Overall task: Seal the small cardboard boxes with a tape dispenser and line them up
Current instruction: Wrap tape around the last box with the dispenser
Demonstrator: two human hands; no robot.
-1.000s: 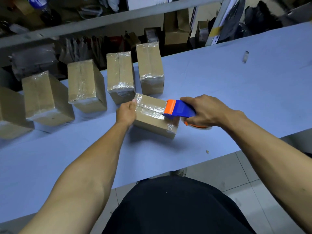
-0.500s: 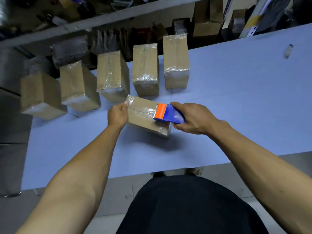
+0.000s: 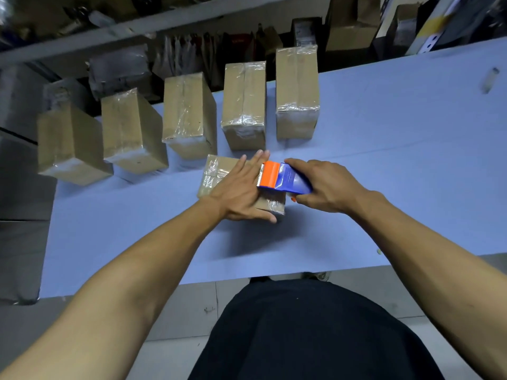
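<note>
- head view, risk: the toothed edge of the tape dispenser [image 3: 284, 179] sits just beside the left fingers [image 3: 259, 158]; a slip could nick them, or the tape could wrinkle.
- left hand [image 3: 241, 192]: flat, fingers spread, pressing on the small box [image 3: 216, 171].
- right hand [image 3: 326, 185]: closed around the dispenser handle.
- box lies on the blue table [image 3: 384, 165], in front of the row of five taped boxes [image 3: 244, 105].

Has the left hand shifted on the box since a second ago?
Yes. The left hand moved from the box's left end to lie flat across its top, toward the tape dispenser.
</note>
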